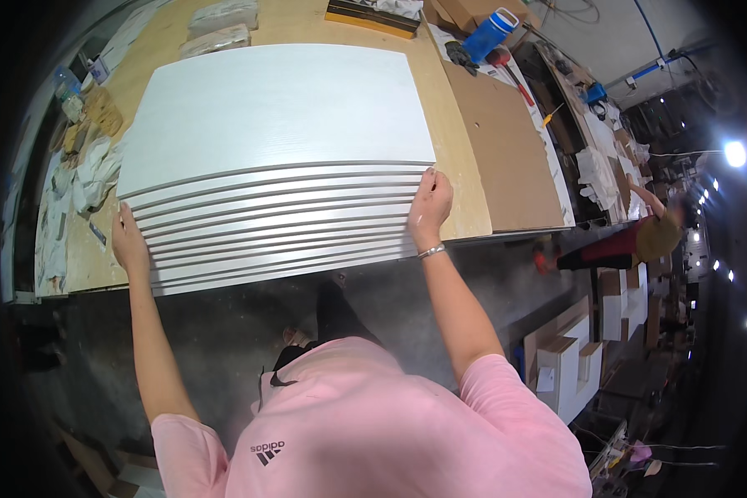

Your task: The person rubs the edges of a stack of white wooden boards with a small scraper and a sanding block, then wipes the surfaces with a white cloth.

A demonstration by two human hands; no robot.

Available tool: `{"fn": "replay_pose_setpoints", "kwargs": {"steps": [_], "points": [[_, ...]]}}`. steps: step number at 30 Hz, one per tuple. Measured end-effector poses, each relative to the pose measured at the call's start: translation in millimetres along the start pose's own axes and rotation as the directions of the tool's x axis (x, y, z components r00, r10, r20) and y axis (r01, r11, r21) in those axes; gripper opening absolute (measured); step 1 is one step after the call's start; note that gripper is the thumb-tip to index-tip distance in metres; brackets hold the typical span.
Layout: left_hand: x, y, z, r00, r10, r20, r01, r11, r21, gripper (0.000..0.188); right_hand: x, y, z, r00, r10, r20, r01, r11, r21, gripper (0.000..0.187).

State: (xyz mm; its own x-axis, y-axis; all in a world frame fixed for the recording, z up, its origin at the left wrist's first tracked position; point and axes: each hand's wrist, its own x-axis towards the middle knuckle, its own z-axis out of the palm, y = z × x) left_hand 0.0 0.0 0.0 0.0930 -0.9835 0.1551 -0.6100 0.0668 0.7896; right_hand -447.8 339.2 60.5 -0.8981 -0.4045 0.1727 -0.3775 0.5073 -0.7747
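Boards [282, 108], white and overlapping in steps, lie on the wooden desk [295, 30] between the two grips. The left grip [130, 236] pinches their left edge; the right grip [431, 205] pinches the right edge, a bracelet [431, 251] just behind it. Both arms [159, 357] stretch forward, spread apart. Right of the right grip lie a brown panel [510, 158] and, across the grey floor [224, 336], another person [656, 238].

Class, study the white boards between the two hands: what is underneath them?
A pale wooden tabletop shows beside and beyond the white boards, which appear to rest on it. The surface directly beneath them, and anything lying there, is covered and cannot be seen.
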Motion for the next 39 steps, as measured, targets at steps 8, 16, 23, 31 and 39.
{"fn": "replay_pose_setpoints", "kwargs": {"steps": [8, 16, 23, 31, 39], "points": [[-40, -21, 30, 0.969, -0.003, -0.248, 0.0, 1.0, -0.013, 0.054, -2, 5, 24, 0.914, -0.207, -0.349, 0.151, 0.972, -0.183, 0.031], [-15, -27, 15, 0.974, -0.044, -0.221, 0.053, 0.998, 0.036, 0.055, -3, 3, 35, 0.927, -0.189, -0.325, 0.151, 0.979, -0.138, 0.031], [-22, -17, 18, 0.985, -0.033, -0.171, 0.017, 0.995, -0.098, 0.05, -1, 3, 25, 0.967, -0.134, -0.215, 0.103, 0.983, -0.15, 0.033], [3, -50, 6, 0.992, 0.124, -0.036, -0.129, 0.945, -0.302, 0.038, 24, 41, 18, 0.996, -0.023, -0.081, 0.023, 1.0, 0.0, 0.037], [14, 40, 0, 0.992, 0.118, -0.052, -0.128, 0.949, -0.287, 0.046, 46, 11, 21, 0.977, -0.173, -0.129, 0.178, 0.983, 0.034, 0.047]]}}
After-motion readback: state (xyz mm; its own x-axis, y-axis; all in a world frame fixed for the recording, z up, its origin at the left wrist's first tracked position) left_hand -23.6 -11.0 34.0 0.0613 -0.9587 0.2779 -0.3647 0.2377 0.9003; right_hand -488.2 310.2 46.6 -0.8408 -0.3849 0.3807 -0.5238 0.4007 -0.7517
